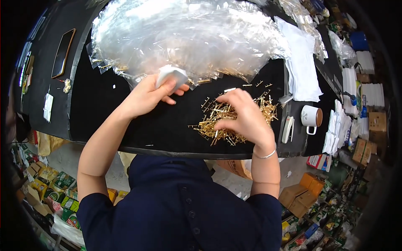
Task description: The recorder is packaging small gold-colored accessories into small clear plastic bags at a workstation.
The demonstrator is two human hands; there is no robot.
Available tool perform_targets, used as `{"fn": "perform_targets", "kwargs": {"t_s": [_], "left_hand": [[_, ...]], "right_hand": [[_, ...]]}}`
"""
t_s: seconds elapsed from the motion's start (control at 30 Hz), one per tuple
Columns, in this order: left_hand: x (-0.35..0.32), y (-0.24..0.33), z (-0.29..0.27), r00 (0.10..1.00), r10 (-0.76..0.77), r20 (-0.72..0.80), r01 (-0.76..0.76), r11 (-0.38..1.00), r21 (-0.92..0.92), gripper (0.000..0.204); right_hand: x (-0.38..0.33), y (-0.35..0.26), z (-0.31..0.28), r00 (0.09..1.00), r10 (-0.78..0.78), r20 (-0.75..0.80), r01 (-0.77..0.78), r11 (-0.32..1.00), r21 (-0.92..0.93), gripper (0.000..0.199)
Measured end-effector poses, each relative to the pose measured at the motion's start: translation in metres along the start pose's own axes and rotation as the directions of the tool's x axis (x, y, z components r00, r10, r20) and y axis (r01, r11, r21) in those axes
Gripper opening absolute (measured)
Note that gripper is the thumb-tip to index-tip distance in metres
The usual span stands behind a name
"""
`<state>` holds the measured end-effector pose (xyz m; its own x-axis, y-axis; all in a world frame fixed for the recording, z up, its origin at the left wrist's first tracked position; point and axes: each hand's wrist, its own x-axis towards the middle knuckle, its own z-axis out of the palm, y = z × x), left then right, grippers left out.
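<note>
My left hand (pixel 153 94) is closed around a small whitish wad (pixel 173 76), which looks like a stack of little plastic bags. Over the pile of small gold-coloured metal pieces (pixel 209 121) hovers my right hand (pixel 245 115), its thumb and fingers spread apart. Nothing shows between them, though the palm side is partly hidden. A small white strip (pixel 229 90) lies by the fingertips of that hand. Beyond both hands spreads a big heap of clear plastic bags (pixel 188 33), some with gold pieces inside along the near edge.
Right of the pile stand a white stapler (pixel 287 129), a white mug (pixel 310 117) and a stack of white sheets or bags (pixel 299 62). At left lie a phone (pixel 64 53) and a small white packet (pixel 48 107). Cardboard boxes (pixel 301 194) sit on the floor.
</note>
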<state>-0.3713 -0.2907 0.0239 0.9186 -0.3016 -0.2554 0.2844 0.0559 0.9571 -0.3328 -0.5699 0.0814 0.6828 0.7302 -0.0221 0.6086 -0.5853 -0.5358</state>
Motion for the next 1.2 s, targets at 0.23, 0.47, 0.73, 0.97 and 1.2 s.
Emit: {"fn": "perform_targets", "kwargs": {"t_s": [0.23, 0.47, 0.73, 0.97, 1.2], "left_hand": [[-0.046, -0.004, 0.027, 0.990, -0.138, -0.036, 0.121, 0.945, -0.305, 0.034], [-0.077, -0.029, 0.050, 0.886, -0.124, -0.447, -0.083, 0.906, -0.414, 0.021], [-0.079, -0.027, 0.056, 0.797, -0.064, -0.601, -0.255, 0.866, -0.431, 0.014], [-0.079, -0.030, 0.052, 0.870, -0.068, -0.489, -0.182, 0.877, -0.445, 0.016], [-0.076, -0.024, 0.055, 0.868, -0.085, -0.489, -0.192, 0.850, -0.490, 0.021]], "right_hand": [[-0.006, -0.014, 0.033, 1.000, -0.005, -0.016, 0.004, 0.999, -0.049, 0.037], [0.011, -0.035, 0.056, 0.991, -0.132, 0.035, 0.129, 0.988, 0.084, 0.017], [0.039, -0.046, 0.060, 0.976, -0.145, -0.162, 0.171, 0.973, 0.156, 0.009], [0.046, -0.065, 0.038, 0.955, -0.029, -0.296, 0.109, 0.961, 0.255, 0.016], [0.055, -0.087, 0.026, 0.974, -0.123, -0.191, 0.159, 0.970, 0.185, 0.018]]}}
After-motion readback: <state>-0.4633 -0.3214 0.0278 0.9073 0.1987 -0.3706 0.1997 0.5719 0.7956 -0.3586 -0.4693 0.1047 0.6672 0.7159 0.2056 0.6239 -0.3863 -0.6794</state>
